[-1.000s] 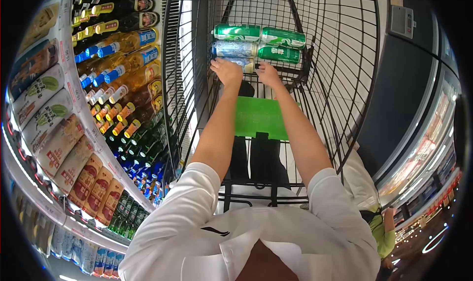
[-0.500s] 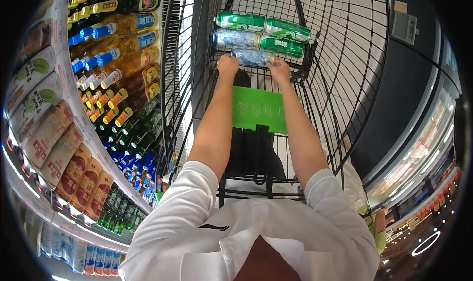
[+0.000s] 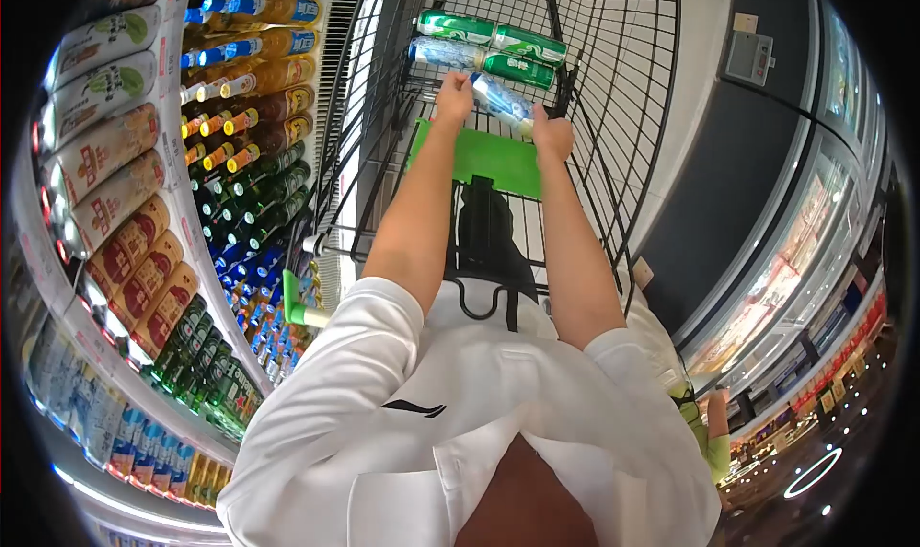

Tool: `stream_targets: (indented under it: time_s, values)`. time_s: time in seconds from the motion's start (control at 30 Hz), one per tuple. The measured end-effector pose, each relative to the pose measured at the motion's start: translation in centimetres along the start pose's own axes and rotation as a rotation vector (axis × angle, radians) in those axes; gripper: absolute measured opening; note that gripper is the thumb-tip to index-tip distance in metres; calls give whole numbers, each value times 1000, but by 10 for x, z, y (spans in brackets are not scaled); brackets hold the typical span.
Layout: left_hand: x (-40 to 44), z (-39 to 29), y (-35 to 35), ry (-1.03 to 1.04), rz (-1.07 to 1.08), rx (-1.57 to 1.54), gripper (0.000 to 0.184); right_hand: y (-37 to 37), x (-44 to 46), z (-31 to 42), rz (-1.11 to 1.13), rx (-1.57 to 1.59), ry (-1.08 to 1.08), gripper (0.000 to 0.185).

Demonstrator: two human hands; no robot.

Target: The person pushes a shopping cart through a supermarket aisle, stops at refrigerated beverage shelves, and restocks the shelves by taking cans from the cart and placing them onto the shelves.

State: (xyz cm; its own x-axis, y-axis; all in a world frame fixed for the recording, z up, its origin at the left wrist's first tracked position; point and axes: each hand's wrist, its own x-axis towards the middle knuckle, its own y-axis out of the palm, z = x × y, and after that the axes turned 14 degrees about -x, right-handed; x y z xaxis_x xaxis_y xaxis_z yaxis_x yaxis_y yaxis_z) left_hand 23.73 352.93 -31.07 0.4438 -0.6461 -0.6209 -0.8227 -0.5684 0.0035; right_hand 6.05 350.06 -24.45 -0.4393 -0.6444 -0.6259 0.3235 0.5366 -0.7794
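Inside the shopping cart, a blue-and-white drink can (image 3: pixel 501 103) lies tilted between my hands, its right end nearer to me. My left hand (image 3: pixel 454 98) is closed at the can's left end, fingertips against it. At the other end, my right hand (image 3: pixel 553 137) grips with the thumb on top; its other fingers are partly hidden. Just beyond are green cans (image 3: pixel 529 43) and another blue-and-white can (image 3: pixel 447 53), lying on their sides in two rows.
The black wire cart (image 3: pixel 640 116) surrounds my arms, with a green panel (image 3: pixel 479 159) below my hands. Shelves of bottles (image 3: pixel 259 77) and cans (image 3: pixel 120 159) stand on the left. Dark refrigerated cases (image 3: pixel 743 135) line the right. Part of another person's arm (image 3: pixel 717 418) shows at lower right.
The can in my hands has gone from lying level beside the other cans to slanting, with its right end drawn toward me. My view has shifted over the cart and shelves.
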Motion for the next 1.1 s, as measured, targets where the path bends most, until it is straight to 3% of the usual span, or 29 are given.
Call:
stream_targets:
  time_s: [0.07,0.13,0.2,0.27,0.33,0.37,0.4,0.47,0.57,0.67,0.8,0.9,1.0,1.1]
  values:
    - [-11,-16,3,87,-16,66,13,-24,-22,6,-89,29,148,64]
    - [-32,-39,8,222,65,2,13,-47,-43,4,-64,-6,99,71]
    - [-82,-101,12,287,62,-30,15,-65,-61,5,-82,56,170,73]
    - [-131,-152,13,413,86,27,17,-73,-73,-5,-41,132,110,74]
    - [-166,-184,7,485,109,23,18,-91,-104,-10,107,550,75,66]
    - [-179,-196,4,627,149,57,18,-107,-129,-11,143,655,55,63]
    - [-192,-208,-1,770,186,94,18,-111,-143,-13,136,664,27,63]
    - [-233,-238,-18,832,219,152,23,-110,-165,-21,298,942,-104,64]
    - [-298,-267,-44,1017,175,263,29,-128,-206,-30,392,1013,-260,54]
    - [-351,-288,-77,1185,-2,371,36,-134,-245,-13,572,991,-480,45]
    - [-402,-310,-117,1180,-127,242,58,-147,-311,3,701,929,-747,44]
    - [-414,-314,-150,1080,-92,183,59,-130,-339,25,767,993,-899,44]
    - [-422,-324,-197,1074,-139,166,59,-125,-392,50,837,884,-854,41]
    - [-440,-347,-258,1199,-257,268,58,-109,-436,80,868,799,-1070,35]
